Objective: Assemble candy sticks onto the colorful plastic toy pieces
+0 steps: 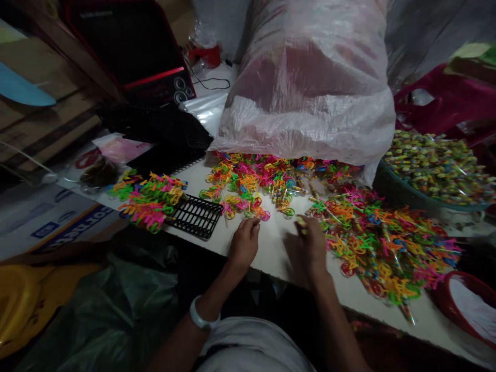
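My left hand, with a pale bracelet on its wrist, is above the white table. Its fingers are curled together close to a pink plastic ring piece; what they hold, if anything, is hidden. To the right, my right hand is closed around a small yellowish piece, slightly blurred. Colourful small plastic toys lie heaped just beyond both hands. A larger heap of colourful toys with clear-wrapped sticks spreads beside my right hand.
A black plastic basket carries a toy pile at the left. Behind stands a big translucent sack. At right are a green basin of small wrapped pieces and a red bowl. A red-trimmed black device stands back left.
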{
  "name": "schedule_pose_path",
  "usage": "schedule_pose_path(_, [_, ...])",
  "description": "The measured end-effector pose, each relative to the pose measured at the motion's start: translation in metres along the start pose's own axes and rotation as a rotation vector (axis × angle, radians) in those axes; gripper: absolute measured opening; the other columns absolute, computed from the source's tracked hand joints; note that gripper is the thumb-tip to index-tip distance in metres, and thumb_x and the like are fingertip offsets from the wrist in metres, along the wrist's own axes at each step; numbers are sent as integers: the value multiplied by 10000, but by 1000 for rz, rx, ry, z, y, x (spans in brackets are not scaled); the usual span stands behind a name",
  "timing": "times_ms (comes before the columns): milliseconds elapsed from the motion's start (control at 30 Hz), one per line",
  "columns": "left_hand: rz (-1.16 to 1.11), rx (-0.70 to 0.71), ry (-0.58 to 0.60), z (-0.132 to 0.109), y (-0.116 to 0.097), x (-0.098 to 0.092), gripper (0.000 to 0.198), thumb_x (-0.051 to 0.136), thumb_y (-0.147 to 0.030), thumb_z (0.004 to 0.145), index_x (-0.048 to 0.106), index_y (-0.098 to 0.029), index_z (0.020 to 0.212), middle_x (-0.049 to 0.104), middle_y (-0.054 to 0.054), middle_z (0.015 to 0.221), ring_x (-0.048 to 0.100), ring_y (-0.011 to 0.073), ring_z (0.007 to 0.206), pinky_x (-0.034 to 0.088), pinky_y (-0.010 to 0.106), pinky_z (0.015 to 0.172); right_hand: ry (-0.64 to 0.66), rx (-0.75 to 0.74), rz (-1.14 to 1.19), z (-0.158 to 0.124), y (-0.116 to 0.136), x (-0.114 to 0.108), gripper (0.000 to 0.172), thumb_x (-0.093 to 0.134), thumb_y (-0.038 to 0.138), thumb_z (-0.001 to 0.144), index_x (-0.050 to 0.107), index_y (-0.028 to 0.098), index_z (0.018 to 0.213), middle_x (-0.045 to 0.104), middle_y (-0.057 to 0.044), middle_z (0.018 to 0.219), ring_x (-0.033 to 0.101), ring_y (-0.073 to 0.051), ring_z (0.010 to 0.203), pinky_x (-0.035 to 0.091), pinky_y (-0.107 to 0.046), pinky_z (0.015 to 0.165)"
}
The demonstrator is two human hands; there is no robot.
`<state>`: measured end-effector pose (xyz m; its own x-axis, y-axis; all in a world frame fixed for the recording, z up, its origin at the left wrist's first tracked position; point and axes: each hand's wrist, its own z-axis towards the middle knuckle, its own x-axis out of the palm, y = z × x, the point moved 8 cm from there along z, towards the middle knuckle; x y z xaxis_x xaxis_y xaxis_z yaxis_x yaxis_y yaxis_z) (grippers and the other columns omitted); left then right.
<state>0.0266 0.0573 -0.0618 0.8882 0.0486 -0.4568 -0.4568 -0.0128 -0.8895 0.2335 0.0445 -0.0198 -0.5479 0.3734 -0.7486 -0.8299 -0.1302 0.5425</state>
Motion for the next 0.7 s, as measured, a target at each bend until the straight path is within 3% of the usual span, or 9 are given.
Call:
schedule_pose_path(100, [-108, -83, 5, -5, 14, 1, 221, 489, -184, 852, 613, -194, 1034, 650, 83, 1059, 623, 187, 962, 513, 348, 850, 238, 3, 15, 5, 33, 63, 323, 422, 199, 848, 566, 159, 1135, 634, -137, 1047, 592, -227, 936, 463, -344, 786])
schedule_pose_path(167, [-206, -151, 25, -4, 21, 2, 218, 502, -195, 843, 612, -183, 1032, 653, 88, 1053, 639, 181, 930, 532, 324, 799, 302, 44, 27, 8, 38, 78, 254, 441, 223, 850, 602, 157, 1035, 642, -128, 994, 592, -228, 897, 453, -330, 754])
schedule_pose_path(267, [-316, -244, 57, -4, 26, 2, 208, 528, -231, 836, 609, -166, 1015, 654, 91, 1021, 651, 177, 887, 538, 296, 738, 348, 152, 198, 5, 28, 73, 154, 516, 300, 832, 603, 173, 832, 635, -65, 800, 579, -193, 727, 435, -284, 637])
schedule_pose_path(333, [-369, -270, 64, -5, 24, 3, 207, 558, -270, 827, 609, -171, 1001, 655, 83, 1006, 651, 173, 878, 532, 282, 727, 330, 274, 347, -3, 16, 58, 210, 563, 389, 818, 581, 184, 774, 605, -24, 698, 543, -168, 636, 415, -262, 574])
schedule_pose_path(500, [-494, -311, 118, -11, 12, 13, 353, 554, -428, 834, 579, -159, 1062, 656, 77, 937, 642, 159, 813, 520, 276, 699, 250, 464, 613, -23, 9, 25, 306, 653, 481, 751, 577, 186, 784, 561, 4, 703, 496, -143, 651, 407, -240, 597])
schedule_pose_path(600, [-545, -301, 149, -10, 2, 13, 516, 628, -464, 777, 533, -175, 1194, 634, 102, 1069, 632, 169, 893, 513, 294, 763, 239, 545, 767, -30, 8, 24, 291, 681, 448, 741, 587, 186, 829, 552, 10, 738, 490, -129, 665, 405, -232, 610])
schedule_pose_path(700, [-592, -329, 248, -10, -7, 14, 511, 591, -539, 782, 610, -156, 1120, 641, 120, 1103, 623, 199, 968, 498, 294, 794, 245, 600, 918, -35, 4, 30, 273, 680, 415, 757, 580, 198, 888, 517, 34, 710, 451, -100, 599, 377, -216, 554])
